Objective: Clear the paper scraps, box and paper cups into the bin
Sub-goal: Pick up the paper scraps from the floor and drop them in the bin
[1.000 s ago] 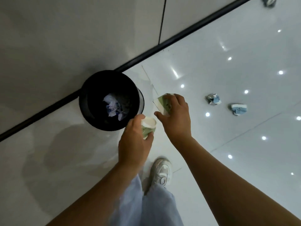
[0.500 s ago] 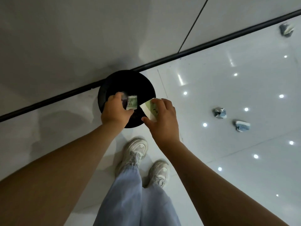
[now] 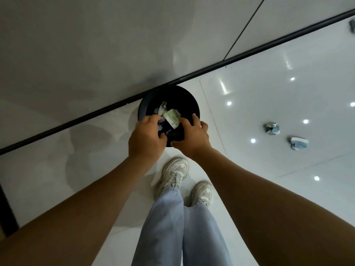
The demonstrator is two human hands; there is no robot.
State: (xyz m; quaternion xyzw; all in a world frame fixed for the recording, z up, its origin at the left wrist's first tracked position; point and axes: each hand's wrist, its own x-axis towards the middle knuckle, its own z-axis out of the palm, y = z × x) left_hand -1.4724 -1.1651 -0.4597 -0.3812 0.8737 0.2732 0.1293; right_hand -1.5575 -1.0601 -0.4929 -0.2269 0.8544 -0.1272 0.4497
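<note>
As I stand over the bin [image 3: 194,104], both my hands reach out above its round black mouth. My left hand [image 3: 147,138] hangs over the near left rim with its fingers bent down toward the inside; I see nothing held in it, though the fingertips are partly hidden, so I cannot tell for sure that it grips nothing. My right hand [image 3: 193,138] sits over the near right rim, fingers curved and loose, apart from the cup [image 3: 173,118]. That green and white cup lies tilted inside the bin, between my two hands, with no finger clearly on it. Just beyond it, deeper in the bin, are paper scraps [image 3: 162,109], pale with bluish marks.

The bin stands on the glossy white floor [image 3: 259,96], right against the dark strip at the foot of the wall [image 3: 96,45]. On the floor well to my right lie two crumpled blue and white wads [image 3: 271,128] [image 3: 298,143], near each other but apart. Another bit [image 3: 352,25] shows at the far right edge, too cut off to tell what it is.

My shoes [image 3: 173,174] point at the bin, close to its base, under pale blue trousers [image 3: 182,227].
</note>
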